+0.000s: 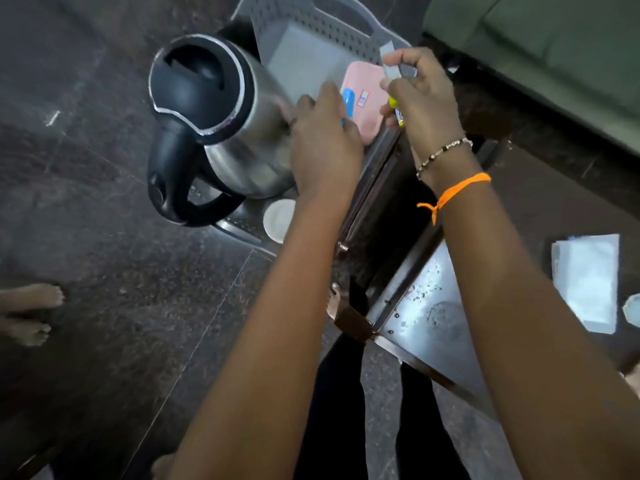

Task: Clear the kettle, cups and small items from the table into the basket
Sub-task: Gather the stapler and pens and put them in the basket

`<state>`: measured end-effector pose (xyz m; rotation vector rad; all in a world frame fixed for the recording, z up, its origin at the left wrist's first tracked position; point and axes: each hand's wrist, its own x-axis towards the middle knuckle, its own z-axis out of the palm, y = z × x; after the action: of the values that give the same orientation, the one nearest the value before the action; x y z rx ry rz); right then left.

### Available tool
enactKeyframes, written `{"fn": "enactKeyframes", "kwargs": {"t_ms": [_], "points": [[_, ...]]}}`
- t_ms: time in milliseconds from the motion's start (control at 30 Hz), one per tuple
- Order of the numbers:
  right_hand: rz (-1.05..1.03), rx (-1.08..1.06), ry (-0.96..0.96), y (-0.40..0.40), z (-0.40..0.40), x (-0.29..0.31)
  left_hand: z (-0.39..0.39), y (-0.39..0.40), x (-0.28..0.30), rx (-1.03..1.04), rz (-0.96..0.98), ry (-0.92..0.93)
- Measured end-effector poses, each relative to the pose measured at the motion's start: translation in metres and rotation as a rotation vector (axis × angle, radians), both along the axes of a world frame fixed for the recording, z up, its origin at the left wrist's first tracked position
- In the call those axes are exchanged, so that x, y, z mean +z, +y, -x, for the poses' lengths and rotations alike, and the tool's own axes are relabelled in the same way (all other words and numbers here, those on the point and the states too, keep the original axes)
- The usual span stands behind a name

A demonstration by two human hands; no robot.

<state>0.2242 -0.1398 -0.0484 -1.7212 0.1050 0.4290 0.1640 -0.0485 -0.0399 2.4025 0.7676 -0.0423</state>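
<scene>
Above basket (311, 32), upper centre | left hand (325, 147) clamps blue thing (348, 102), right hand (422, 95) pinches small items (393, 69) | lower beside kettle (221, 123), then release

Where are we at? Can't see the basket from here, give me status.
Left hand against kettle, pinching blue item. Right hand grips small items. Both over basket. White cup beneath kettle.

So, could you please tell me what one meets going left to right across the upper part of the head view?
Kettle → left hand → pink box → right hand → green sofa.
</scene>
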Motion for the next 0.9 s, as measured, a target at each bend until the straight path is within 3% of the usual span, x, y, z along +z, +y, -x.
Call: {"fn": "enactKeyframes", "kwargs": {"t_ms": [100, 300, 500, 900], "points": [[0.042, 0.077, -0.037, 0.008, -0.028, 0.003, -0.029, 0.003, -0.004, 0.029, -0.052, 0.073], [0.437, 0.424, -0.164, 0.029, -0.089, -0.006, -0.074, 0.020, -0.016, 0.063, 0.051, 0.213], [0.660, 0.772, -0.277, 0.057, -0.109, -0.020, -0.087, 0.028, -0.036, 0.134, 0.103, 0.299], [0.661, 0.712, -0.278, 0.054, -0.101, -0.045, -0.074, 0.022, -0.040, 0.138, 0.113, 0.194]]}}
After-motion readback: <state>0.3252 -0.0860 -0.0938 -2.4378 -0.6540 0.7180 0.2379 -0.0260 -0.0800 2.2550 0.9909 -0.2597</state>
